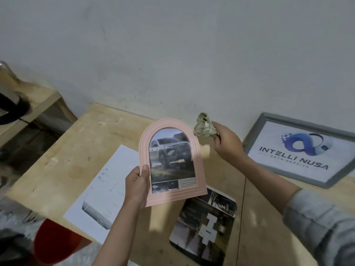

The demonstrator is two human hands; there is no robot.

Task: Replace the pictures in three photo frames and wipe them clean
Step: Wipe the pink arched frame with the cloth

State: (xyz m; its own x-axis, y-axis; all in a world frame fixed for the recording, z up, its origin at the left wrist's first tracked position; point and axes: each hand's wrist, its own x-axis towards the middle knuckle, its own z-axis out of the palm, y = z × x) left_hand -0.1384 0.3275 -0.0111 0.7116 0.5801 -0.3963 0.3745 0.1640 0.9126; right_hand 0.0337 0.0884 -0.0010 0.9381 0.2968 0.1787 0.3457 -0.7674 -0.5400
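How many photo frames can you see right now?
2. The pink arched frame is held up in the left hand. The grey frame leans against the wall at right. A third may be out of view.

Wooden table (80,150) bears a white sheet (107,189), a printed picture (205,227) and a grey frame (299,150).

We held the arched frame (171,162) above the table (76,150), the left hand (137,186) at its lower left edge, thumb on its front. The right hand (225,140) was up to the right of the frame's top, gripping a crumpled cloth (204,125) just beside that top corner, apart from it. On the table a sheet of paper (107,191) lay left of the frame, a printed picture (205,223) lay below and right of it, partly under its lower edge in our view. A second frame (303,150) leaned against the wall (172,54) at far right. A shelf (34,104) stood to the table's left.
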